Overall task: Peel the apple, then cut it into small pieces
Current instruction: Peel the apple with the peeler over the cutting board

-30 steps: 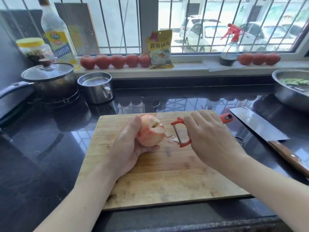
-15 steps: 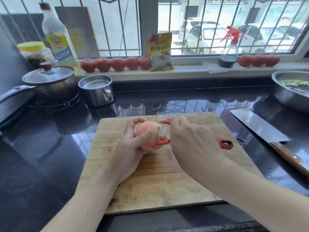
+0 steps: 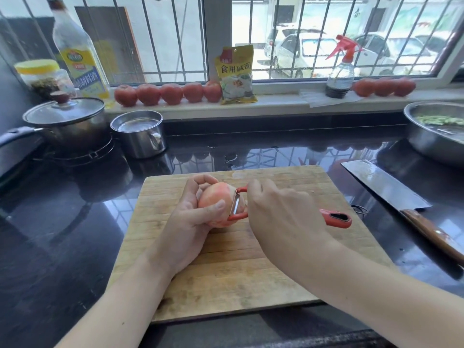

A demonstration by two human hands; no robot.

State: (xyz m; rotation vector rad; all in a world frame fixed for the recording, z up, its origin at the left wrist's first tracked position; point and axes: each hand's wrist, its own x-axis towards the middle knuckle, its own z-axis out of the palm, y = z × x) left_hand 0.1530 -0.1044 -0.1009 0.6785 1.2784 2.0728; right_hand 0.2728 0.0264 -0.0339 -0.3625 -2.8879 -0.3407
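above the cutting board (image 3: 226, 280), left grip (image 3: 187, 222) holding apple (image 3: 213, 202), right grip (image 3: 278, 209) holding peeler (image 3: 336, 218), cleaver (image 3: 384, 187) right

pink apple (image 3: 216, 197), red peeler (image 3: 336, 218)

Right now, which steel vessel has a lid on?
The pot on the burner, far left: glass lid, knob on top. The small pot beside it and the basin far right are open.

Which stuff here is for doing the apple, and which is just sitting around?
For the apple job:
apple, held by left hand
red peeler, held by right hand
cutting board
cleaver

Just sitting around:
tomatoes
lidded pot
steel cup
spray bottle
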